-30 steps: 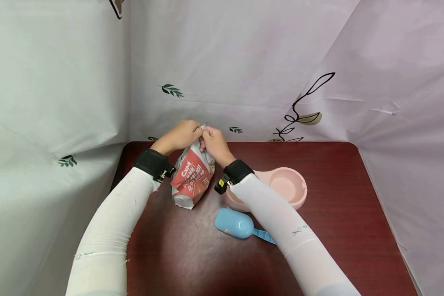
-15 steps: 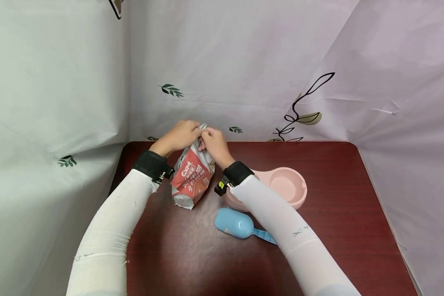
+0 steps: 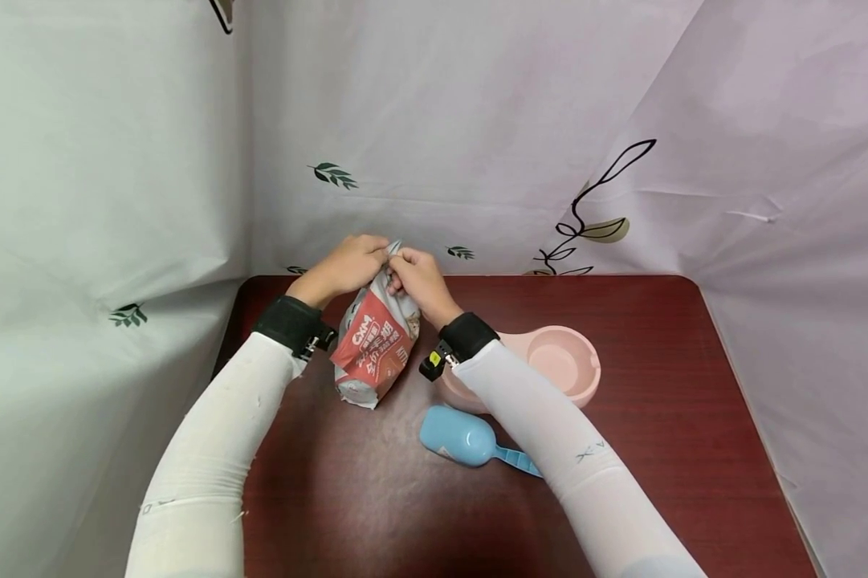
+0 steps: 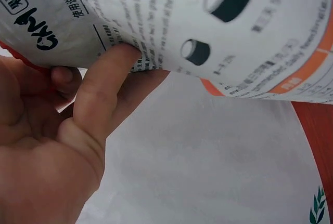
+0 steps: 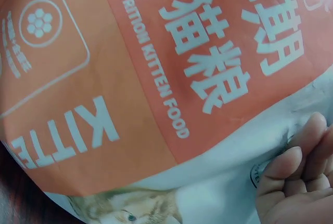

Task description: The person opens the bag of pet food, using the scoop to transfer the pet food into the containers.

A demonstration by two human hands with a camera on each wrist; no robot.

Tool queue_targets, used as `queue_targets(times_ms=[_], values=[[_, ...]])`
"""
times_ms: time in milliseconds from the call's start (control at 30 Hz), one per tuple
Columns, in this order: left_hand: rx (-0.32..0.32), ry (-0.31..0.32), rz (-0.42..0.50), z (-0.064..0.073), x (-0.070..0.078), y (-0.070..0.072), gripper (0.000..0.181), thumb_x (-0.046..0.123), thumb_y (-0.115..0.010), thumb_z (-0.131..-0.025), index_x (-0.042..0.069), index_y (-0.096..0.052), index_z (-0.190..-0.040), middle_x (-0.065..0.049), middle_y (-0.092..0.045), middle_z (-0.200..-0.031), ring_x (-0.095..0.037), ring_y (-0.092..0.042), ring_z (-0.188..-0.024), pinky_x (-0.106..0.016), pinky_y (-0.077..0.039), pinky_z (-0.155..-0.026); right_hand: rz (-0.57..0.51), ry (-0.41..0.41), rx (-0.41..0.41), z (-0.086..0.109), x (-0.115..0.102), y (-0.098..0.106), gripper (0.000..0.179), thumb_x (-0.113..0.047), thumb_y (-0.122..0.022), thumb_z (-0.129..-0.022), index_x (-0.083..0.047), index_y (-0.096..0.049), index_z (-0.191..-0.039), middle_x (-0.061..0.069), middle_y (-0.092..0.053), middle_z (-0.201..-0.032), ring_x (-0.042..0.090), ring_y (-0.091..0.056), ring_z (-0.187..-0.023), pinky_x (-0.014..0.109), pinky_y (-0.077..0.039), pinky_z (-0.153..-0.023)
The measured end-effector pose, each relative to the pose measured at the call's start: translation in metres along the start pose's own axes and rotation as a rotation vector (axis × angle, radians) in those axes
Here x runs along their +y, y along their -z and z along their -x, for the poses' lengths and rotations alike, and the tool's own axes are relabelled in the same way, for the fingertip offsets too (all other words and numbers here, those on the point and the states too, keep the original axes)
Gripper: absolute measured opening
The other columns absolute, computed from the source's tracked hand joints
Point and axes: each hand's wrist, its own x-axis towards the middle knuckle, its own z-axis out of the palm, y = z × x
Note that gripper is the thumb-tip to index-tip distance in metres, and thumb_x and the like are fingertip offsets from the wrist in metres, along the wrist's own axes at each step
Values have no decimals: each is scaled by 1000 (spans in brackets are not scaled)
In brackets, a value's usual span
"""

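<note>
A red and white bag of kitten food point(image 3: 374, 345) stands tilted on the table's left half, its printed front toward me. At its top edge, my left hand point(image 3: 348, 265) pinches the left corner. In the left wrist view the thumb point(image 4: 101, 83) presses on the bag's white printed back. My right hand point(image 3: 421, 281) grips the same top edge just to the right, close beside the left fingers. Curled fingers point(image 5: 283, 169) show against the white upper part of the bag in the right wrist view. A small peak of bag film sticks up between the hands.
A pink double pet bowl point(image 3: 594, 371) sits right of the bag, partly hidden under the right forearm. In front of it lies a light blue scoop point(image 3: 458, 436), its handle end beneath the sleeve. Pale patterned cloth point(image 3: 477, 120) hangs behind the dark red table point(image 3: 665, 417).
More of the bag's top edge shows above and between the fingers than a second ago. My left wrist has shifted slightly left. Bowl and scoop stay where they were.
</note>
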Motion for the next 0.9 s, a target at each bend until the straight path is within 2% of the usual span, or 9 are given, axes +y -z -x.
queue_targets(times_ms=[200, 467, 600, 800, 900], values=[[-9, -5, -68, 1, 3, 0, 26, 23, -43, -101, 9, -62, -91, -12, -60, -87, -26, -57, -79, -35, -45, -71, -2, 16, -1, 1, 1, 0, 32, -19, -54, -107, -9, -61, -77, -1, -52, -60, 10, -57, -56, 23, -49, -60], [3, -36, -140, 0, 2, 0, 29, 20, -43, -105, 6, -64, -91, -13, -63, -89, -27, -59, -80, -37, -45, -72, 13, -13, -25, 1, -4, 2, 34, -22, -52, -110, -9, -62, -80, 0, -51, -62, 13, -57, -60, 25, -49, -63], [18, -20, -128, -2, 1, 0, 29, 16, -44, -104, 6, -65, -87, -12, -61, -84, -27, -58, -78, -36, -45, -71, 13, -37, -35, 2, -4, 3, 35, -24, -52, -110, -7, -63, -82, 1, -52, -63, 13, -57, -60, 25, -49, -64], [38, -16, -102, -2, 4, -3, 33, 14, -43, -106, 10, -52, -74, -6, -46, -70, -24, -50, -67, -34, -41, -65, 6, -58, -7, 2, -4, 1, 35, -19, -49, -109, -6, -60, -79, 1, -52, -63, 11, -55, -58, 24, -47, -61], [40, -11, -44, -1, 3, -4, 36, 14, -41, -107, 11, -52, -73, -5, -45, -69, -23, -49, -64, -33, -41, -64, -13, -124, -28, 4, -8, 0, 34, -18, -47, -108, -7, -57, -77, 0, -49, -61, 10, -49, -53, 23, -41, -54]])
